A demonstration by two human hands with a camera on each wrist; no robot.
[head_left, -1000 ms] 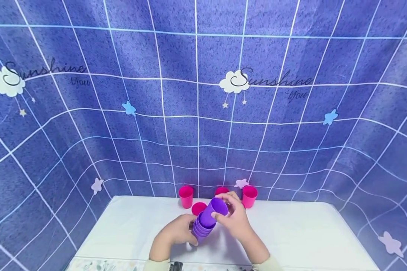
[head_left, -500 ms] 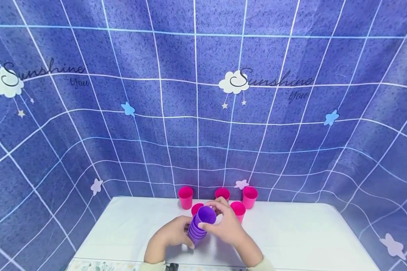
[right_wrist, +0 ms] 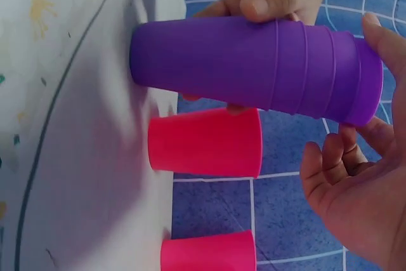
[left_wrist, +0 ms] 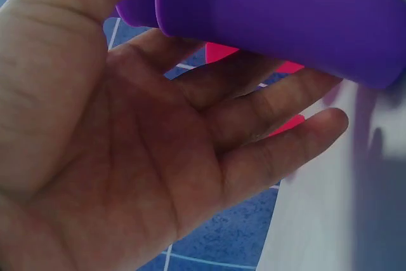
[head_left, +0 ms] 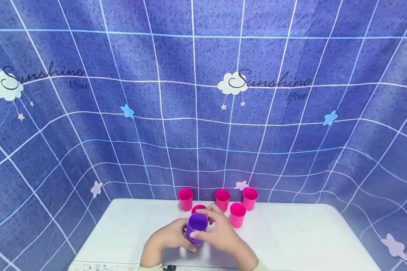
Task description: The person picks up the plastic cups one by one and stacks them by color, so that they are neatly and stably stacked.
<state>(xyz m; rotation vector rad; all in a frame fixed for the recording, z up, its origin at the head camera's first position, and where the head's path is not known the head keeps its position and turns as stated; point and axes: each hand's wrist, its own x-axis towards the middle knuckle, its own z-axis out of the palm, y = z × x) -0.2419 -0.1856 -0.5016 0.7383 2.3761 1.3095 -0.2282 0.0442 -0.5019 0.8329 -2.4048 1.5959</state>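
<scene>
A nested stack of purple plastic cups (head_left: 198, 223) stands nearly upright between both hands, mouths up. My left hand (head_left: 171, 234) holds the stack from the left, thumb on the near side and fingers behind, as the left wrist view shows. My right hand (head_left: 219, 232) pinches the topmost purple cup (right_wrist: 365, 80) at its rim, between thumb and fingertips. That cup sits inside the ones below, and several rims show as ridges in the right wrist view. The stack's base (right_wrist: 143, 55) is at or just above the tabletop; I cannot tell whether it touches.
Several pink cups stand mouth up behind the hands on the white table (head_left: 302, 233): back left (head_left: 185, 200), back middle (head_left: 222, 200), back right (head_left: 250, 198), nearer right (head_left: 237, 216). Another pink cup (head_left: 198, 208) is partly hidden behind the stack. A blue gridded curtain (head_left: 156, 143) hangs behind.
My right hand has moved left and down, lowering the top purple cup deeper into the stack. The stack has gone from tilted to nearly upright, and more of the pink cups shows.
</scene>
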